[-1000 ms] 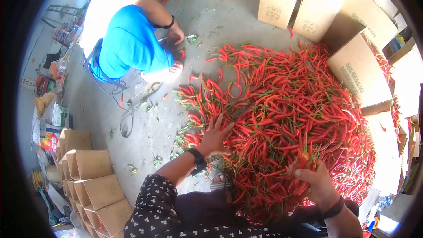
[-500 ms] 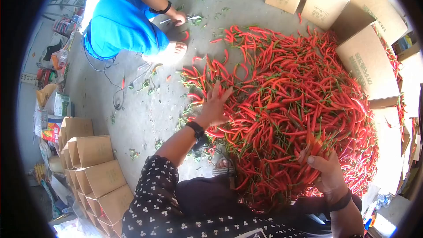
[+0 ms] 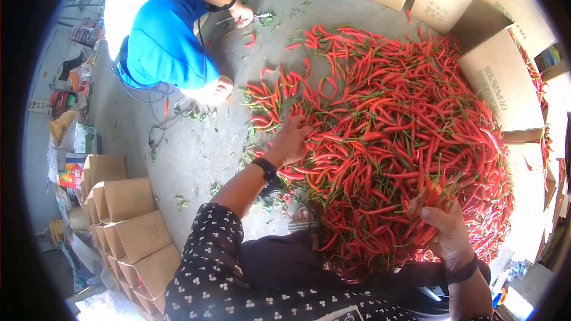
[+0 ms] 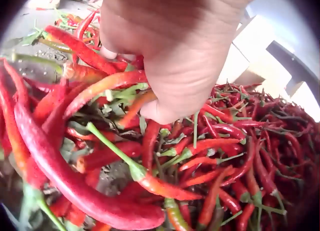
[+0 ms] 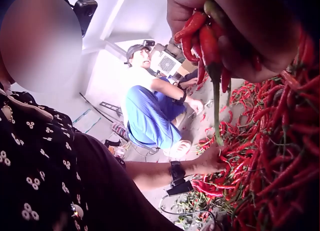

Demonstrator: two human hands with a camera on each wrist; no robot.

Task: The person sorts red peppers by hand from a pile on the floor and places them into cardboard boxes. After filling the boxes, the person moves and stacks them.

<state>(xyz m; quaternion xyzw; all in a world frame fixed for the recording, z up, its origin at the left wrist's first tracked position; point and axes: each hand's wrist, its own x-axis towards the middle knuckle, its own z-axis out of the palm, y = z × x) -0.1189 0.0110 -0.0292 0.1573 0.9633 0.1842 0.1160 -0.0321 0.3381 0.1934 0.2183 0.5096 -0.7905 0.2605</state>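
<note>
A wide pile of red chili peppers (image 3: 380, 142) with green stems covers the floor in front of me. At its left edge my left hand (image 3: 289, 142) reaches down, fingers bent in among the peppers. In the left wrist view the left hand (image 4: 185, 56) has its thumb and fingertips curled about a red chili pepper (image 4: 131, 66), mostly hidden behind the hand. Over the near right part of the pile, my right hand (image 3: 447, 226) grips a bunch of chili peppers (image 3: 433, 193), stems up. The right wrist view shows the bunch (image 5: 209, 46) sticking out of the fist.
A person in blue trousers (image 3: 172, 41) squats at the far left, a hand low over the floor. Cardboard boxes (image 3: 502, 83) stand along the right and back. More boxes (image 3: 140, 232) are stacked at the left. Leaf scraps and a cable (image 3: 157, 137) lie on the floor.
My left hand has gone from spread fingers above the peppers to fingers curled down among them. The right hand keeps its bunch. The view has tilted slightly, and the other person's foot has shifted.
</note>
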